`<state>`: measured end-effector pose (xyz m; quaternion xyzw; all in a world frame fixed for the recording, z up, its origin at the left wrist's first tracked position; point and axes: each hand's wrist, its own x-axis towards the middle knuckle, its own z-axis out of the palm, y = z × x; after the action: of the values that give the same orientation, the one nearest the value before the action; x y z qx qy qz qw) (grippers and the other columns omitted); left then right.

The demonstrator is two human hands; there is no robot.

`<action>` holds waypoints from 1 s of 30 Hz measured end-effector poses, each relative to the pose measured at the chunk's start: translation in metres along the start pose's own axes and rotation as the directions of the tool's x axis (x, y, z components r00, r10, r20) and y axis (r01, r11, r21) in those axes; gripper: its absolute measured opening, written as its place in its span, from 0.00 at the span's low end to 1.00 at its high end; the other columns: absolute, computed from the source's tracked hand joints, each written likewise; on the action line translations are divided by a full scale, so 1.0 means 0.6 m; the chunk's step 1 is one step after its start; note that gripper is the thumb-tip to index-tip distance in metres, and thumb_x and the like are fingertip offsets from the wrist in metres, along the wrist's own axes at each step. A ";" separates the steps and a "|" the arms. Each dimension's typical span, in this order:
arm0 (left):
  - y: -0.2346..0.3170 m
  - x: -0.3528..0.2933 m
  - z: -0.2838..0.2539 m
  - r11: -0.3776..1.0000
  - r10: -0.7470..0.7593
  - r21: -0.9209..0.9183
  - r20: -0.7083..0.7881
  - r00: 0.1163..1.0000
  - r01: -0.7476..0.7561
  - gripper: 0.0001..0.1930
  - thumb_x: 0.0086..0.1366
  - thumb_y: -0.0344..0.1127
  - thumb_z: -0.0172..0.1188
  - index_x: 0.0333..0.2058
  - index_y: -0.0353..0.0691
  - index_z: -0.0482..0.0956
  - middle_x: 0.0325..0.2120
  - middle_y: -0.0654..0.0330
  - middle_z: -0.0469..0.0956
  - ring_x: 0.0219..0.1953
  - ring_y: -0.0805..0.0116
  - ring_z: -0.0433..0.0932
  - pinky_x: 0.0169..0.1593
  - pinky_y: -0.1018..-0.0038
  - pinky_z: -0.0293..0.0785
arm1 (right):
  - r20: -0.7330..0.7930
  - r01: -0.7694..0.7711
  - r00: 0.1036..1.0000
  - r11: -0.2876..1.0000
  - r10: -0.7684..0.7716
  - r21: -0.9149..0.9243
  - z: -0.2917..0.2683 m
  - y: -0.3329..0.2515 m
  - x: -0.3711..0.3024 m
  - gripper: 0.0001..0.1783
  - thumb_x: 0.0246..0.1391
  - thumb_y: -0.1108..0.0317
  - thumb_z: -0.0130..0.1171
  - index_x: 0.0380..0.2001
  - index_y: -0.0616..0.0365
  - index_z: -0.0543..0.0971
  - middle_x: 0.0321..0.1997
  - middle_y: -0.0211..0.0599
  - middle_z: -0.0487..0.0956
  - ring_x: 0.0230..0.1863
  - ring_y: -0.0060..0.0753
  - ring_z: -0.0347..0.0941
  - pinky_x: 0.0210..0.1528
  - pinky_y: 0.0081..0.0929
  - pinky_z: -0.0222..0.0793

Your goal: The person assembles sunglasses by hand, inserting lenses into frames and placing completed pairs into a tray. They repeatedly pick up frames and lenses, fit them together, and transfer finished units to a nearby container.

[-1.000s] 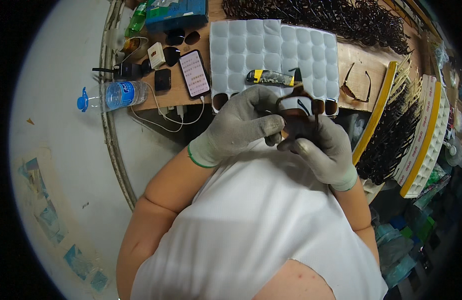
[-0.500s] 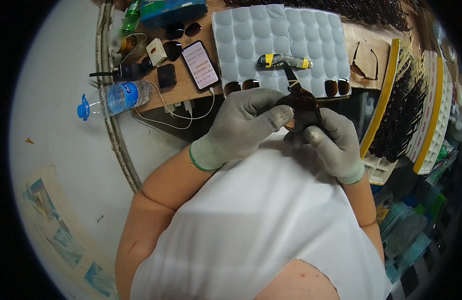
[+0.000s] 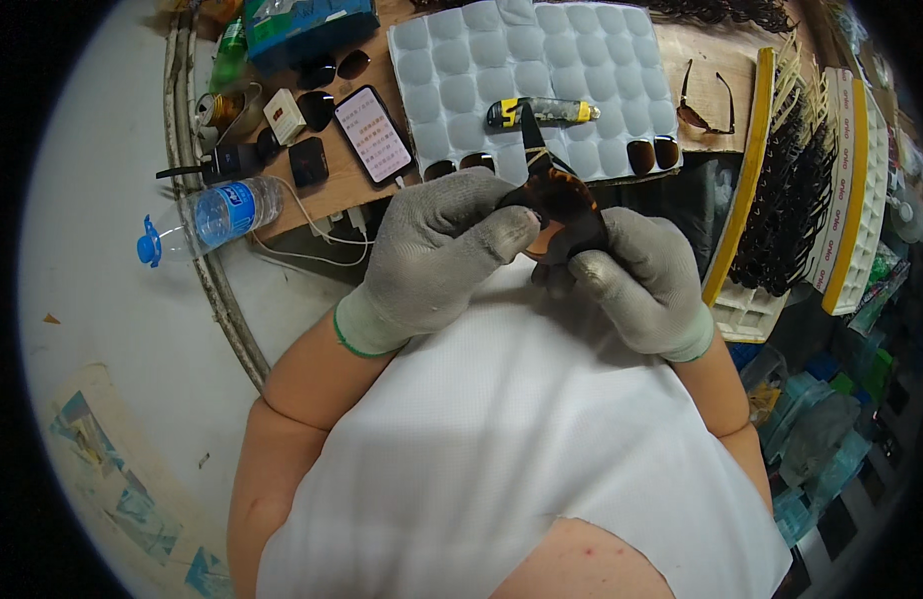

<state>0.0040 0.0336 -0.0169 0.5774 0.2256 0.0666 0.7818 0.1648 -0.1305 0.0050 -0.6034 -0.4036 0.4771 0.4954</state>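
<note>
Just to the near side of the grey dimpled pad (image 3: 603,62), a pair of tortoiseshell sunglasses (image 3: 571,202) is being held up between two gloved hands. The left hand (image 3: 431,255) is pinching one side, thumb against fingers; the right hand (image 3: 649,282) is gripping the other side, its fingers partly hidden. One temple is pointing across the pad's near edge. A yellow-and-black utility knife (image 3: 546,112) is lying on the pad, while brown lenses (image 3: 641,157) are resting along its near edge. A smartphone (image 3: 373,138) is lying left of the pad.
</note>
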 end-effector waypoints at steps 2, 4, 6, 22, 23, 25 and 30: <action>0.001 0.000 -0.001 0.995 0.068 0.077 0.009 0.998 -0.068 0.12 0.70 0.38 0.64 0.38 0.33 0.85 0.27 0.65 0.77 0.30 0.79 0.71 0.34 0.78 0.67 | -0.006 0.022 1.000 0.999 -0.022 0.029 0.001 0.011 0.001 0.11 0.62 0.73 0.56 0.45 0.65 0.81 0.30 0.36 0.83 0.29 0.23 0.77 0.35 0.23 0.74; 0.005 0.005 -0.003 0.973 0.168 0.153 0.040 0.985 -0.172 0.11 0.70 0.38 0.64 0.39 0.33 0.85 0.27 0.65 0.78 0.29 0.79 0.71 0.32 0.77 0.66 | -0.002 0.035 0.999 0.998 -0.035 -0.042 -0.003 0.012 0.002 0.10 0.61 0.74 0.57 0.44 0.65 0.81 0.28 0.36 0.83 0.27 0.23 0.77 0.33 0.22 0.73; 0.022 0.011 -0.004 0.941 0.243 0.222 0.088 0.966 -0.257 0.11 0.69 0.37 0.65 0.40 0.33 0.85 0.27 0.64 0.78 0.28 0.78 0.72 0.32 0.77 0.67 | -0.011 0.041 0.999 0.987 -0.043 -0.156 -0.007 0.002 0.001 0.10 0.61 0.73 0.58 0.43 0.65 0.80 0.27 0.35 0.83 0.25 0.23 0.77 0.31 0.22 0.73; 0.011 0.015 0.013 0.956 0.216 0.182 0.096 0.972 -0.230 0.15 0.72 0.38 0.61 0.47 0.29 0.78 0.31 0.58 0.82 0.33 0.78 0.79 0.39 0.80 0.76 | -0.243 -0.047 0.966 0.984 0.088 0.171 0.024 -0.015 -0.001 0.12 0.65 0.70 0.55 0.45 0.69 0.78 0.32 0.38 0.84 0.30 0.20 0.80 0.32 0.20 0.76; 0.009 0.020 0.011 0.918 0.255 0.281 0.120 0.960 -0.279 0.15 0.73 0.38 0.60 0.47 0.30 0.78 0.31 0.58 0.82 0.33 0.77 0.80 0.39 0.80 0.77 | -0.284 -0.027 0.955 0.978 0.086 0.205 0.029 -0.018 0.001 0.12 0.66 0.70 0.55 0.46 0.69 0.78 0.34 0.38 0.84 0.31 0.20 0.80 0.33 0.20 0.76; 0.014 0.025 0.020 0.917 0.278 0.265 0.107 0.955 -0.297 0.15 0.73 0.39 0.59 0.46 0.30 0.79 0.28 0.58 0.82 0.31 0.76 0.81 0.37 0.79 0.77 | -0.301 0.007 0.952 0.979 0.057 0.206 0.028 -0.015 0.006 0.12 0.66 0.71 0.55 0.47 0.69 0.77 0.37 0.39 0.84 0.33 0.20 0.80 0.35 0.19 0.77; 0.015 0.046 0.030 0.941 0.195 0.271 0.055 0.979 -0.202 0.16 0.75 0.43 0.55 0.42 0.33 0.79 0.29 0.62 0.81 0.31 0.78 0.78 0.36 0.78 0.76 | -0.394 -0.002 0.916 0.983 0.075 0.181 0.031 0.001 0.024 0.12 0.65 0.70 0.57 0.47 0.68 0.77 0.35 0.38 0.83 0.33 0.19 0.79 0.36 0.19 0.76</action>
<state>0.0380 0.0308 -0.0119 0.7010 0.1626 0.1051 0.6864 0.1498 -0.1126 0.0011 -0.6495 -0.2380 0.3874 0.6094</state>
